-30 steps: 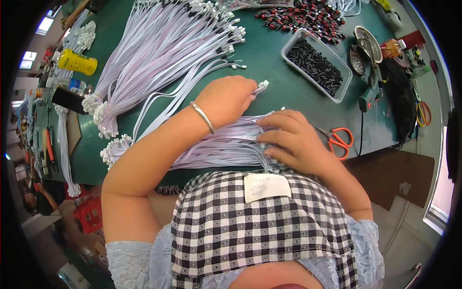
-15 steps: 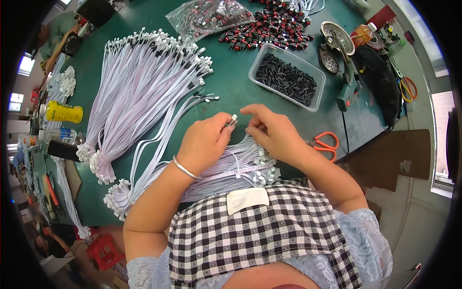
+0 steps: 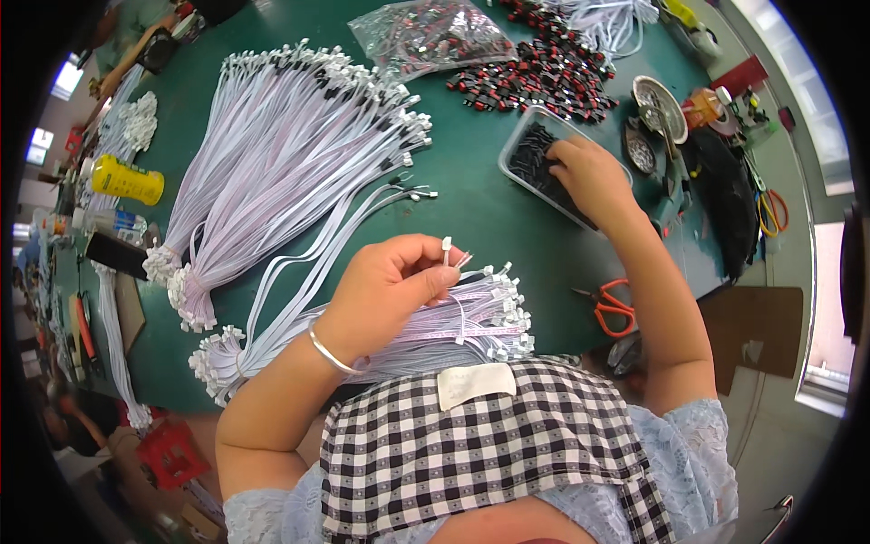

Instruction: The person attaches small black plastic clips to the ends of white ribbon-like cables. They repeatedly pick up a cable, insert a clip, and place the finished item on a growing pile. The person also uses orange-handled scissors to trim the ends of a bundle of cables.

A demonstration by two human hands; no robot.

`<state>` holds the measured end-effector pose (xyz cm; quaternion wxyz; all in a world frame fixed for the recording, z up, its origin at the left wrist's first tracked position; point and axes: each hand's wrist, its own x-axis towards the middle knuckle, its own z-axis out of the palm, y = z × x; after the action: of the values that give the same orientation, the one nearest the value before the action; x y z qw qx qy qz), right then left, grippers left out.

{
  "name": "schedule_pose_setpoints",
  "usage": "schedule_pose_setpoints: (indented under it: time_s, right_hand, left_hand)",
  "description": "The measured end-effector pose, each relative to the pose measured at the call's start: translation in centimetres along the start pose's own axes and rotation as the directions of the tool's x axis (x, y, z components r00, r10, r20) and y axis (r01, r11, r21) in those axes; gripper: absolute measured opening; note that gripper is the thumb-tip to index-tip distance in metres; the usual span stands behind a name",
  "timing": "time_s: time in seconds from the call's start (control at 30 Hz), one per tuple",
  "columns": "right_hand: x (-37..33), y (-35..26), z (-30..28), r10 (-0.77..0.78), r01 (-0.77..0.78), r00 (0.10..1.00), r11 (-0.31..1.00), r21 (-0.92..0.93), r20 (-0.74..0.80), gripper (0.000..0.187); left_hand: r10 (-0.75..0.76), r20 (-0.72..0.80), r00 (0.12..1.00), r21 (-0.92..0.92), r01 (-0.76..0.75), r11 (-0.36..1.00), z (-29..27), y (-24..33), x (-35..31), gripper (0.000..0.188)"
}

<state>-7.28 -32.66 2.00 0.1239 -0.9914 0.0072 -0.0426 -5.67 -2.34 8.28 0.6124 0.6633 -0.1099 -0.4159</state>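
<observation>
My left hand (image 3: 390,288) is closed, thumb against fingers, on a thin cable. A small white connector (image 3: 447,244) stands up from the grip, and fine bare wire ends (image 3: 465,259) poke out beside it. Just below lies a tied bundle of white ribbon cables (image 3: 421,328) with white plugs at its right end. Over to the right, my right hand (image 3: 594,181) reaches into a clear plastic tub (image 3: 509,145) of short black tubes (image 3: 533,150). Its fingers are bent together among the tubes; whatever they pinch is hidden.
Large fanned cable bundles (image 3: 281,163) cover the left of the green table (image 3: 471,218). Behind the tub are a clear bag (image 3: 430,41) and a pile of red-and-black parts (image 3: 544,77). Orange-handled scissors (image 3: 614,308) lie near my right forearm; a yellow bottle (image 3: 127,179) lies far left.
My right hand has left the spot beside my left hand and moved right and away into the tub. My left hand keeps the cable, a little lower in the picture. The view has shifted slightly.
</observation>
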Motion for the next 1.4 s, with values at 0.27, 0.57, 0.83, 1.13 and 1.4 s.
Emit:
schedule_pose_setpoints:
  time_s: [0.27, 0.57, 0.83, 1.13, 1.4]
  right_hand:
    - [0.2, -0.1, -0.4, 0.062, -0.063, 0.997, 0.998, 0.005, 0.043, 0.017]
    - [0.5, -0.2, -1.3, 0.154, -0.158, 0.975, 0.987, 0.007, 0.162, 0.018]
    - [-1.3, -1.7, -2.7, 0.197, -0.203, 0.977, 0.743, 0.637, 0.082, 0.011]
    - [-5.0, -10.8, -0.3, 0.049, -0.347, 0.938, 0.092, 0.933, 0.344, 0.013]
    - [-4.9, -10.8, 0.1, 0.091, -0.377, 0.926, 0.135, 0.916, 0.367, 0.014]
  left_hand:
    - [-0.062, 0.019, 0.998, -0.116, 0.064, 0.991, 0.0, -2.4, 1.0, 0.016]
    - [-0.048, 0.049, 0.998, -0.220, 0.058, 0.974, -0.4, -3.2, 1.4, 0.014]
    - [-0.039, 0.041, 0.998, -0.287, 0.049, 0.957, -0.3, -3.0, 1.4, 0.015]
    - [-0.050, -0.011, 0.999, -0.289, 0.044, 0.956, -0.1, -3.5, 1.6, 0.015]
    - [-0.048, -0.023, 0.999, -0.256, 0.040, 0.966, 0.1, -3.3, 1.6, 0.014]
